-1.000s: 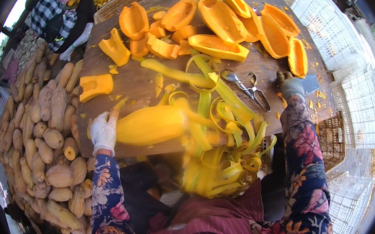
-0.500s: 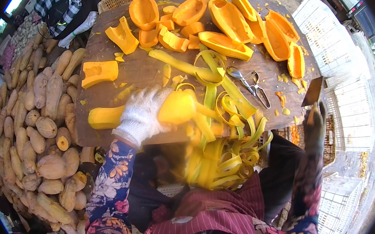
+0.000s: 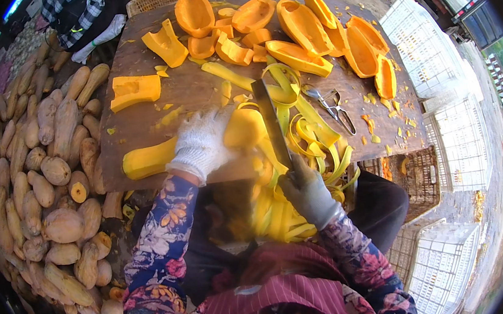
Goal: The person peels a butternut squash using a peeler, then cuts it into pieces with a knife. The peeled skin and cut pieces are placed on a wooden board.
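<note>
My left hand, in a white knit glove, is closed over the middle of a peeled butternut squash lying near the board's front edge. The squash's other end shows yellow to the right of the glove. My right hand, in a grey glove, grips a cleaver. Its long blade points away from me, just beside the squash's right end; whether it touches is unclear. Long yellow-green peel strips curl to the right of the blade, and more hang over the edge toward my lap.
Several hollowed orange squash pieces lie along the far side of the wooden board. A metal peeler rests right of the peels. Unpeeled squashes are heaped at left. White crates stand at right, and a person's sleeve shows at far left.
My right hand has swung the cleaver in from the right edge to beside the squash. My left hand stays on the squash, shifted slightly right.
</note>
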Available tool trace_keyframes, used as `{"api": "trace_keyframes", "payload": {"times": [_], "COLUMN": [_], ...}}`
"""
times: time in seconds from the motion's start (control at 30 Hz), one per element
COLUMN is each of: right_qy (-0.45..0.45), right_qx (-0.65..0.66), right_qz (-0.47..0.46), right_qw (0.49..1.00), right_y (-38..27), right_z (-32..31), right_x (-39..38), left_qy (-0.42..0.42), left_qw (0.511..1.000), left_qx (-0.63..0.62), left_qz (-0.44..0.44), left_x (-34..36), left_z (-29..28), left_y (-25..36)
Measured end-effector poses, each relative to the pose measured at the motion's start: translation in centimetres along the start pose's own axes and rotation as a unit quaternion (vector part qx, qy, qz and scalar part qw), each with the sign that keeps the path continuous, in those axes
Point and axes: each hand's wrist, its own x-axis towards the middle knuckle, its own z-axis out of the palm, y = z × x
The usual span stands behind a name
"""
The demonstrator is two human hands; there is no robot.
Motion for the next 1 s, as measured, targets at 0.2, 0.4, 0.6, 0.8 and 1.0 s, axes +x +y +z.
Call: {"api": "trace_keyframes", "payload": {"times": [0.2,0.4,0.6,0.8,1.0], "right_qy": [0.058,-0.115,-0.070,0.032,-0.107], "right_qx": [-0.025,0.011,0.012,0.006,-0.095], "right_qz": [-0.035,0.110,0.063,-0.015,0.095], "right_qw": [0.997,0.987,0.996,0.999,0.985], "right_y": [-0.4,0.8,0.3,-1.8,-0.3], "right_z": [0.6,-0.2,-0.4,-1.2,0.5], "right_x": [2.4,5.7,4.6,3.0,6.0], "left_qy": [-0.012,-0.005,0.011,-0.001,-0.001], "left_qw": [1.000,1.000,1.000,1.000,1.000], "left_qx": [-0.004,-0.003,-0.002,-0.028,-0.027], "left_qz": [-0.006,0.002,0.004,-0.001,0.001], "left_x": [-0.1,0.5,0.4,1.4,0.6], "left_z": [0.1,0.1,0.4,0.2,0.2], "left_y": [0.3,0.3,-0.3,-0.7,-0.4]}}
